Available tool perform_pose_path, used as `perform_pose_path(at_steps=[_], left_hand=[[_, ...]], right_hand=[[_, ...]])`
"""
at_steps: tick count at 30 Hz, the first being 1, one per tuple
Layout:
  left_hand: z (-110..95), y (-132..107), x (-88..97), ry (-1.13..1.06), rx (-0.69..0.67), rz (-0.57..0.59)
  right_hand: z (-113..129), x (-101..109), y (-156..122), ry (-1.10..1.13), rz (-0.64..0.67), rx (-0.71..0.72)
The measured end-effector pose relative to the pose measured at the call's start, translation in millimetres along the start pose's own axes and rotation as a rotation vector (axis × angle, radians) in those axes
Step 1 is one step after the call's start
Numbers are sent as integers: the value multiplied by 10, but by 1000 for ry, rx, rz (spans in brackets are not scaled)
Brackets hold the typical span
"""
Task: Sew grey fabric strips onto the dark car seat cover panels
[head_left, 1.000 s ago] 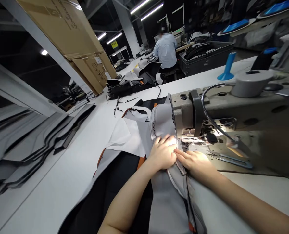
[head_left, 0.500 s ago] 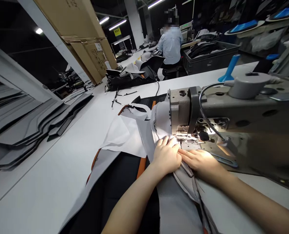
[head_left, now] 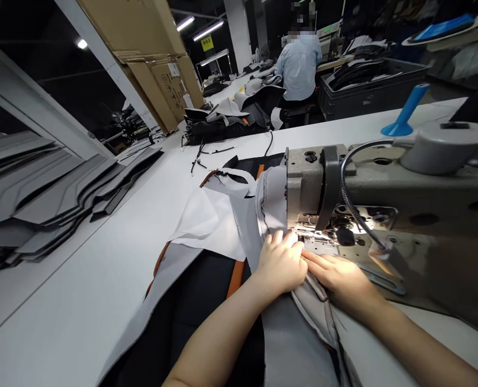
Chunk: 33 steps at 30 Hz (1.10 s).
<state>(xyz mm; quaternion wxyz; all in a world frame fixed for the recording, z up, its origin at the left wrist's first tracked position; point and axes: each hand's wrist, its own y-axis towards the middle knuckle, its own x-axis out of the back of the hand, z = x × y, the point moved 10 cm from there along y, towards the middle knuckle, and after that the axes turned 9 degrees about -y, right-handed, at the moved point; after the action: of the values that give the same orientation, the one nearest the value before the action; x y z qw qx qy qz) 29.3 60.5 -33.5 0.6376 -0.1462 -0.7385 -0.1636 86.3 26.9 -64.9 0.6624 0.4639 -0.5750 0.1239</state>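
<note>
A grey fabric cover (head_left: 287,344) with black and orange parts lies across the white table (head_left: 102,290) and runs under the head of a beige sewing machine (head_left: 384,199). My left hand (head_left: 281,263) lies on the grey fabric just left of the needle area, fingers curled down and pressing it. My right hand (head_left: 339,274) rests flat on the seam edge to the right, fingers stretched toward the lit needle. The two hands touch at the fingertips.
Stacks of grey cut panels (head_left: 49,188) lie at the left. Cardboard boxes (head_left: 154,59) lean behind them. A blue cone stand (head_left: 404,115) sits beyond the machine. Another person in a light blue shirt (head_left: 299,67) sits facing away at a far table beside a dark crate (head_left: 371,86).
Both hands have slid a little forward along the fabric toward the needle. The view has shifted slightly right and up.
</note>
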Motion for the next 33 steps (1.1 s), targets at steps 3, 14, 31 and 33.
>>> perform_pose_path(at_steps=[3, 14, 31, 33], left_hand=[[-10, 0, -5, 9, -22, 5], [33, -67, 16, -38, -112, -4], [125, -63, 70, -82, -188, -2], [71, -71, 27, -105, -164, 51]], right_hand=[[-12, 0, 8, -16, 4, -24], [139, 93, 19, -128, -43, 5], [191, 69, -41, -25, -67, -9], [202, 102, -126, 6, -87, 19]])
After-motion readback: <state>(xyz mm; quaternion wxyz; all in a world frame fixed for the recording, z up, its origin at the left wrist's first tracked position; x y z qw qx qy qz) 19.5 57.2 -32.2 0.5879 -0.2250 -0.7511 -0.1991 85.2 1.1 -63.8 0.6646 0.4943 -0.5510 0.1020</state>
